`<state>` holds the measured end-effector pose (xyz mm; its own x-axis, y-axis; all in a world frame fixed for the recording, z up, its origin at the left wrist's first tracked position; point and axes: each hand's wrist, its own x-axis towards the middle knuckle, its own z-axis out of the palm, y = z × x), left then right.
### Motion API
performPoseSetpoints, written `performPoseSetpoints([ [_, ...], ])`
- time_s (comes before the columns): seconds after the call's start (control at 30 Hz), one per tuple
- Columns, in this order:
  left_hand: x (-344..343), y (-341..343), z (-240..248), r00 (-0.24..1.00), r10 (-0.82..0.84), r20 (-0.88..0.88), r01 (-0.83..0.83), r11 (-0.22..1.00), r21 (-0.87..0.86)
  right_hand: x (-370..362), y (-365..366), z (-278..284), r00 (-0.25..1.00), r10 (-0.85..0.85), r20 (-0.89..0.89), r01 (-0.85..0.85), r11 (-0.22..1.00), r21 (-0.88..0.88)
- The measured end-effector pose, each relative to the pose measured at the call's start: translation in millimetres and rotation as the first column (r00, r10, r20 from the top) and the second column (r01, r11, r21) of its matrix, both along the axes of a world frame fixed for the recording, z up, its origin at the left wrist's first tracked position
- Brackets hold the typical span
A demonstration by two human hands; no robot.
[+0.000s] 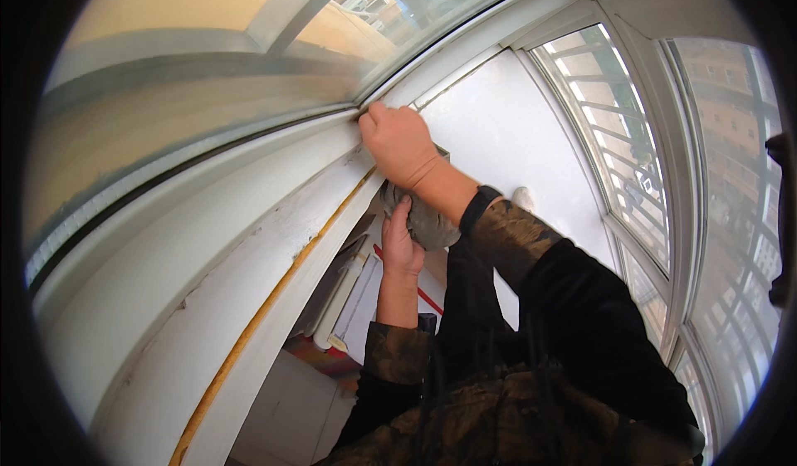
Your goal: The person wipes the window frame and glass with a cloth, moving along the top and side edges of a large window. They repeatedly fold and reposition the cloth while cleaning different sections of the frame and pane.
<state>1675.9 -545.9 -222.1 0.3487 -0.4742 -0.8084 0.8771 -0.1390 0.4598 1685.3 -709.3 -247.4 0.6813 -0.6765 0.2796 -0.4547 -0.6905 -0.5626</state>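
Note:
My right hand (401, 144) is closed, its fingers pressed against the lower corner of the white window frame (303, 138). Whatever is between those fingers is hidden. Just below it, my left hand (402, 246) grips a grey, lumpy mass (432, 221), its thumb lying along the near side. The mass looks soft and clay-like; its exact kind cannot be made out. My right forearm crosses above it and covers part of it.
A yellow-brown foam-like strip (249, 337) runs along the white sill (195, 333). Beneath the sill are stacked flat boxes (344, 300) and a red strip (430, 302). A white panel (506, 126) lies beyond my hands. At right stands a window with outside bars (610, 134).

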Motion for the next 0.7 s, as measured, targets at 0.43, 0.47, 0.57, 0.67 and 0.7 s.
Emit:
performPoseSetpoints([
  [0.43,0.9,0.2,1.2,1.0,0.006,0.026,-0.005,0.998,-0.063,7.7,-9.3,19.1,0.994,-0.024,-0.111,0.032,0.997,0.071],
  [0.47,3.2,-0.5,2.2,1.0,-0.004,0.011,0.005,0.999,-0.049,6.7,-12.4,16.4,0.995,0.003,-0.099,0.001,0.999,0.048],
  [0.57,7.1,1.3,11.4,1.0,-0.025,0.013,0.026,0.994,-0.106,-21.6,-48.3,8.6,0.991,-0.096,-0.097,0.096,0.995,-0.01],
  [0.67,1.7,-0.9,16.0,0.998,-0.047,0.042,0.051,0.995,-0.09,-25.2,-54.8,7.5,0.936,-0.327,-0.134,0.323,0.945,-0.051],
  [0.7,0.1,-2.9,15.2,0.998,-0.039,0.051,0.044,0.993,-0.108,-22.7,-53.3,9.4,0.961,-0.248,-0.12,0.248,0.969,-0.012],
])
